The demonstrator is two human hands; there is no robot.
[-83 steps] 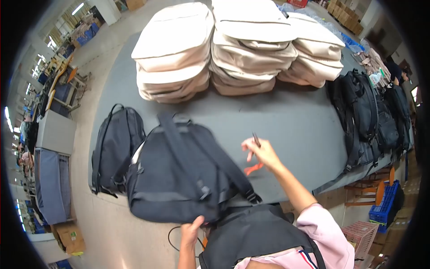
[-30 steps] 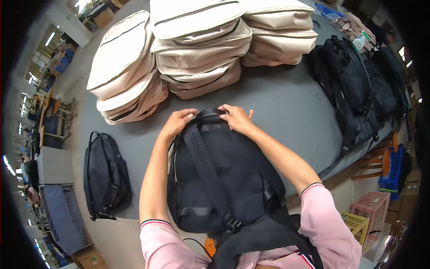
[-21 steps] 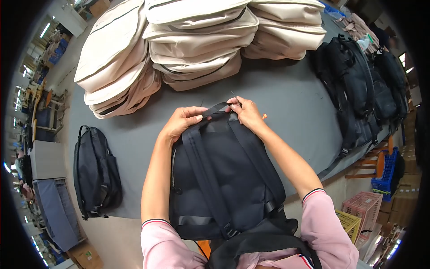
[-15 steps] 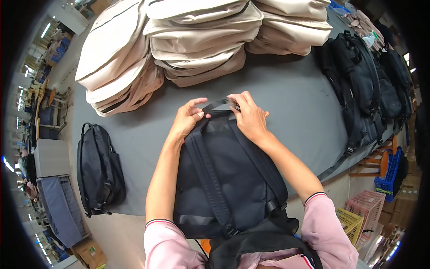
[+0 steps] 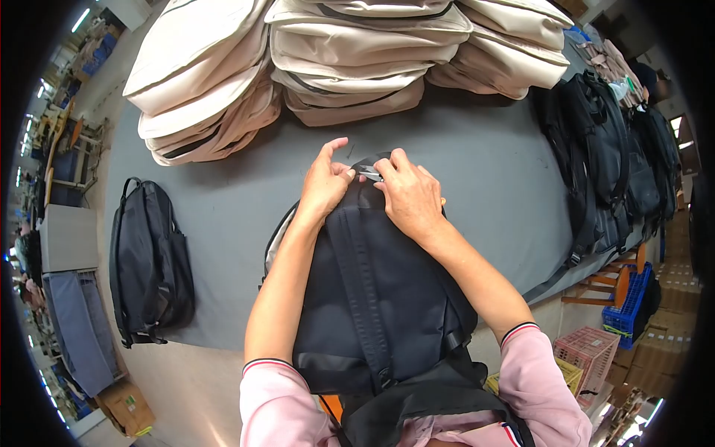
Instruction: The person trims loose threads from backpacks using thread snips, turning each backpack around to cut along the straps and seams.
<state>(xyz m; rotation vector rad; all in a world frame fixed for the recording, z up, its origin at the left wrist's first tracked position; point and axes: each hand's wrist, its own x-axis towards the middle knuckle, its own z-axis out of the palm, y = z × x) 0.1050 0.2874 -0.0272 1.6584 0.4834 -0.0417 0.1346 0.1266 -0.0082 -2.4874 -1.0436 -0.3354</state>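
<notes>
A black backpack (image 5: 402,298) lies on the grey table, straps facing up and its top pointing away from me. My left hand (image 5: 326,182) pinches the webbing top handle (image 5: 370,159) between thumb and a finger, index finger raised. My right hand (image 5: 411,192) is closed around a small pair of snips; their silvery blades (image 5: 370,173) show at the fingertips, against the handle. A bit of orange-yellow shows behind that hand, perhaps the snips' grip. The palm hides most of the tool.
Stacks of beige backpacks (image 5: 365,52) stand along the far side of the grey table (image 5: 491,194). One black backpack (image 5: 149,261) rests at the left edge, with several more black backpacks (image 5: 596,149) at the right. Crates (image 5: 588,354) stand on the floor at right.
My hands have drawn closer together at the handle, and the silvery blades now show against it. The backpack's top has turned slightly, showing a pale edge at left. The camera view has shifted.
</notes>
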